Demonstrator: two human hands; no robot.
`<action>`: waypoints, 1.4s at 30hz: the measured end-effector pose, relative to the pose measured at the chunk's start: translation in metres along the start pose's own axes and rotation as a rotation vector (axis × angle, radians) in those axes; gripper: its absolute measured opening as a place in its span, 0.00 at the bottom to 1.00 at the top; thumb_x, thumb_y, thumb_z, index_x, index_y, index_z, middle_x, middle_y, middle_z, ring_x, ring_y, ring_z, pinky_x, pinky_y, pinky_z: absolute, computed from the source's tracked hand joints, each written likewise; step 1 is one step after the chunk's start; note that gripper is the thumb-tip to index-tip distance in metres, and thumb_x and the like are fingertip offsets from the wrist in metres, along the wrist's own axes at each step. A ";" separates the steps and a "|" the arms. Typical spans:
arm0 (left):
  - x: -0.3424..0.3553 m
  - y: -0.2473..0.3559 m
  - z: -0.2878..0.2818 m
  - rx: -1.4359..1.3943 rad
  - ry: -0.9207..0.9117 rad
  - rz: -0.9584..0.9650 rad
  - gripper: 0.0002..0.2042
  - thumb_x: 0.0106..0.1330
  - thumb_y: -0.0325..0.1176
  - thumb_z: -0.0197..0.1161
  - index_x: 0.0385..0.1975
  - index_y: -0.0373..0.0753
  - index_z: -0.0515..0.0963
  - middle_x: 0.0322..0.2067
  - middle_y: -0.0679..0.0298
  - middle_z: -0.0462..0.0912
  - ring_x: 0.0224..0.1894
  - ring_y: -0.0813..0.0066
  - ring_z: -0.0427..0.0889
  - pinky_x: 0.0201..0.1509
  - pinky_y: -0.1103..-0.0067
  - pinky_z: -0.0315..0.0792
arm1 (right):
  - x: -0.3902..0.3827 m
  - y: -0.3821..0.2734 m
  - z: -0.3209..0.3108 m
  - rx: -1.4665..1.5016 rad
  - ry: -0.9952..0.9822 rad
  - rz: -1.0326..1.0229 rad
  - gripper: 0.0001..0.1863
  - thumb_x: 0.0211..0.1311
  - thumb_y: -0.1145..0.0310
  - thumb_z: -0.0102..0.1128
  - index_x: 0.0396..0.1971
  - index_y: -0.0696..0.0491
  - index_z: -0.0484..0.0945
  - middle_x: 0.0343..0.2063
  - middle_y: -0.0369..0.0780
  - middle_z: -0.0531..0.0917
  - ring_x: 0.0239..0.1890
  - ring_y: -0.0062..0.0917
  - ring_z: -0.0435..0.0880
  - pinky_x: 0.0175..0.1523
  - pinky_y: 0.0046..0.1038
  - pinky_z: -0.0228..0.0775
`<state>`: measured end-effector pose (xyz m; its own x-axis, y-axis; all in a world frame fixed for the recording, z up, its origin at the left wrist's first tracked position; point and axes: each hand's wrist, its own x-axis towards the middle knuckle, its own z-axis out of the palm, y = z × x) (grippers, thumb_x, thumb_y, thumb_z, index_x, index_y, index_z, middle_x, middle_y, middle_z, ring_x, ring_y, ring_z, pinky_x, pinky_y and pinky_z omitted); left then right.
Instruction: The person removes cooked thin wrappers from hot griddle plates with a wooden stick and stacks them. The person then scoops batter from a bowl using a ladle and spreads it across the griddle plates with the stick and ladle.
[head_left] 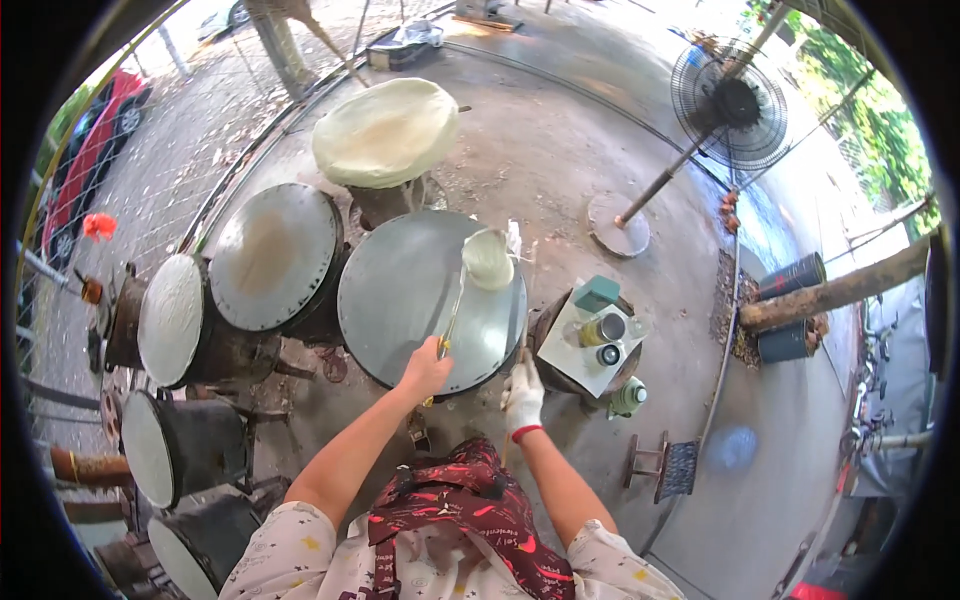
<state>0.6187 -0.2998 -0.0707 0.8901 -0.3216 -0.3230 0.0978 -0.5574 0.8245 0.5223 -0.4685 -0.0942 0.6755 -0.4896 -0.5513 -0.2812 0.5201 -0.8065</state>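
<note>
My left hand (428, 370), bare, is closed round the handle of a long metal ladle (487, 262). The ladle's round bowl looks full of pale green batter and appears over the right far part of a large grey round griddle (415, 300). White batter clings beside the bowl near the griddle's rim; whether the bowl touches the plate I cannot tell. A white glove with a red cuff covers my right hand (523, 400), which grips a thin stick (529, 310) pointing away from me along the griddle's right edge.
Beyond the griddle, a round plate (385, 135) carries a pale layer. More drum-shaped stoves with round tops (272, 258) stand left. Jars (603, 330) and a green box (597, 292) sit on a small table at right. Farther off are a standing fan (735, 103) and a low stool (662, 467).
</note>
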 end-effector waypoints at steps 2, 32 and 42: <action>0.014 0.005 0.001 0.124 -0.029 0.042 0.14 0.57 0.32 0.52 0.39 0.31 0.63 0.28 0.42 0.77 0.34 0.40 0.76 0.39 0.59 0.68 | 0.019 0.051 -0.022 -0.373 0.065 -0.250 0.22 0.65 0.64 0.50 0.60 0.48 0.67 0.20 0.34 0.75 0.19 0.16 0.72 0.25 0.19 0.66; 0.049 -0.082 -0.168 0.789 0.311 0.190 0.21 0.60 0.27 0.54 0.55 0.39 0.65 0.33 0.49 0.71 0.32 0.51 0.78 0.35 0.63 0.73 | 0.014 -0.005 0.136 -0.189 -0.059 0.244 0.15 0.64 0.62 0.52 0.50 0.42 0.76 0.15 0.28 0.66 0.10 0.12 0.59 0.15 0.19 0.52; -0.010 -0.100 -0.219 0.855 0.384 0.370 0.30 0.48 0.21 0.58 0.55 0.51 0.71 0.30 0.56 0.66 0.33 0.58 0.73 0.34 0.68 0.69 | 0.019 -0.016 0.133 -0.416 -0.216 0.213 0.18 0.63 0.63 0.54 0.53 0.47 0.75 0.20 0.31 0.75 0.14 0.12 0.67 0.19 0.16 0.59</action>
<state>0.6974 -0.0725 -0.0482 0.8979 -0.4010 0.1816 -0.4316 -0.8832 0.1838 0.6304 -0.3929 -0.0634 0.6865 -0.2249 -0.6915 -0.6459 0.2483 -0.7219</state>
